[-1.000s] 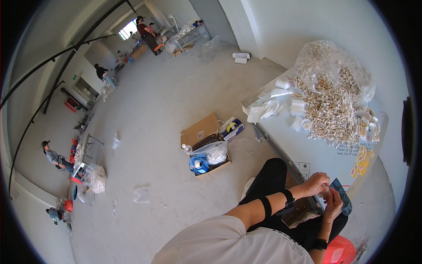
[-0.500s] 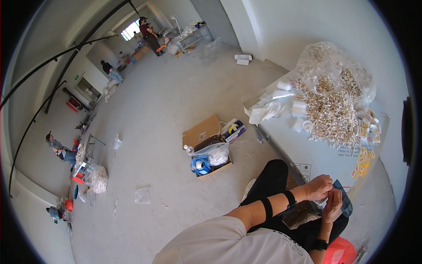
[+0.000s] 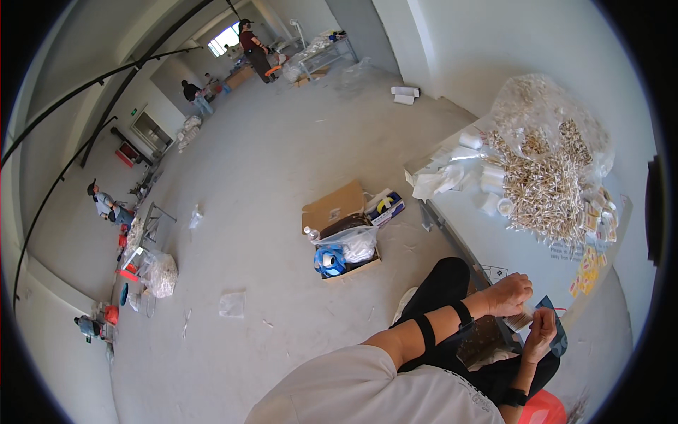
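My left hand [image 3: 510, 295] is closed with curled fingers, above my lap at the near edge of the table. Just below and to its right, my right hand [image 3: 540, 334] is closed too. What either set of fingers pinches is too small to tell. A pale, finely striped bundle [image 3: 519, 321] shows between the hands, partly covered by them; it looks like cotton swabs. Behind my right hand is a dark blue-grey patterned piece [image 3: 558, 340]. Farther along the table lies a large heap of cotton swabs [image 3: 544, 191], spilling from a clear plastic bag [image 3: 547, 109].
White round tubs [image 3: 492, 180] and yellow-and-white labels [image 3: 585, 272] lie on the table [image 3: 487, 230]. An open cardboard box [image 3: 332, 205] with bags stands on the floor to my left. A red bag [image 3: 544, 408] is by my right side. Several people are farther off.
My hands have moved slightly apart, and the striped bundle between them shows more. The whole view has shifted a little, with the surroundings now farther right.
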